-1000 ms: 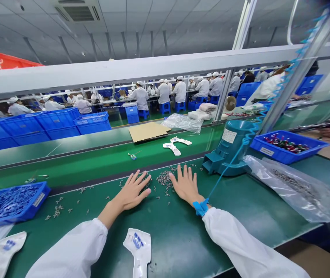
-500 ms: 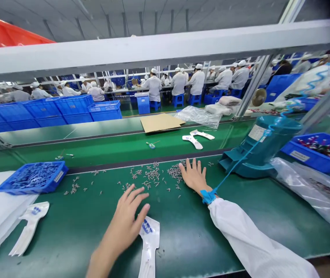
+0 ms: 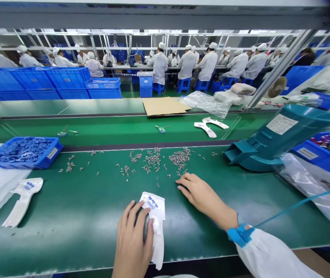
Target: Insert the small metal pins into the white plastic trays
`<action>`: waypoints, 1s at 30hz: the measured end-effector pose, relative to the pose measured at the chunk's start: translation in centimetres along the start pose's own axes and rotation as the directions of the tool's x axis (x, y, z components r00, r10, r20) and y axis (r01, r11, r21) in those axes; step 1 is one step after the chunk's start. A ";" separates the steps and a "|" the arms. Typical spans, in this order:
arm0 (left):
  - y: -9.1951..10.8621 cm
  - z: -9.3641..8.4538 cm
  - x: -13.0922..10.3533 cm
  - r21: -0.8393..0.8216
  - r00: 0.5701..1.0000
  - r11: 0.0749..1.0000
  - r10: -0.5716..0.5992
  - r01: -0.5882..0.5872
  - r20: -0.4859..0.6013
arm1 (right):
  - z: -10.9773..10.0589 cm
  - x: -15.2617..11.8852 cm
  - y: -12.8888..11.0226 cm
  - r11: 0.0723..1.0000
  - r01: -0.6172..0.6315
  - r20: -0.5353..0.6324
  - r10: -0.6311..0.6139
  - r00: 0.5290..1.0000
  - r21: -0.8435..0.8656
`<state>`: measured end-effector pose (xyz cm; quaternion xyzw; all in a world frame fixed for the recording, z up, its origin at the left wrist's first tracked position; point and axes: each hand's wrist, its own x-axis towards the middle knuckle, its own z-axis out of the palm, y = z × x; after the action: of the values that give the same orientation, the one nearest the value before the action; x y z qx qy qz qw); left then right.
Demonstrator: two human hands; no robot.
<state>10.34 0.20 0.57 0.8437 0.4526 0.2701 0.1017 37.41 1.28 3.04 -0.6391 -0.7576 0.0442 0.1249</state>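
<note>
Green tabletop shines under your hands. Your white piece lies near its front edge, likely so your left hand can reach it. That hand bends over it, half open, hiding one side; I can't tell if it grips. Your right hand curls loosely near the tiny metal bits, maybe heaped for easy picking; whether it holds any, I can't tell. Farther right, the teal machine partly covers a blue tray, which the view cuts off.
</note>
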 end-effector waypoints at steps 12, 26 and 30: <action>0.2 -3.4 -0.1 -0.125 0.929 0.987 0.139 -0.101 0.342 | -2.1 -0.6 -2.8 0.856 -0.199 0.176 0.129 0.976 0.476; 2.3 -1.1 0.1 -0.060 0.955 0.997 0.055 -0.040 0.291 | -0.1 -2.8 -8.5 0.614 -0.373 0.300 0.223 0.928 0.696; 2.3 -1.3 0.2 -0.042 0.951 0.997 0.069 -0.059 0.301 | 0.1 -3.1 -8.4 0.657 -0.329 0.238 0.228 0.944 0.678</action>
<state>11.32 -1.04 2.64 0.8876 0.3996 0.1482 0.1748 29.81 -3.23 4.44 -0.6456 -0.5811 0.3928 0.3021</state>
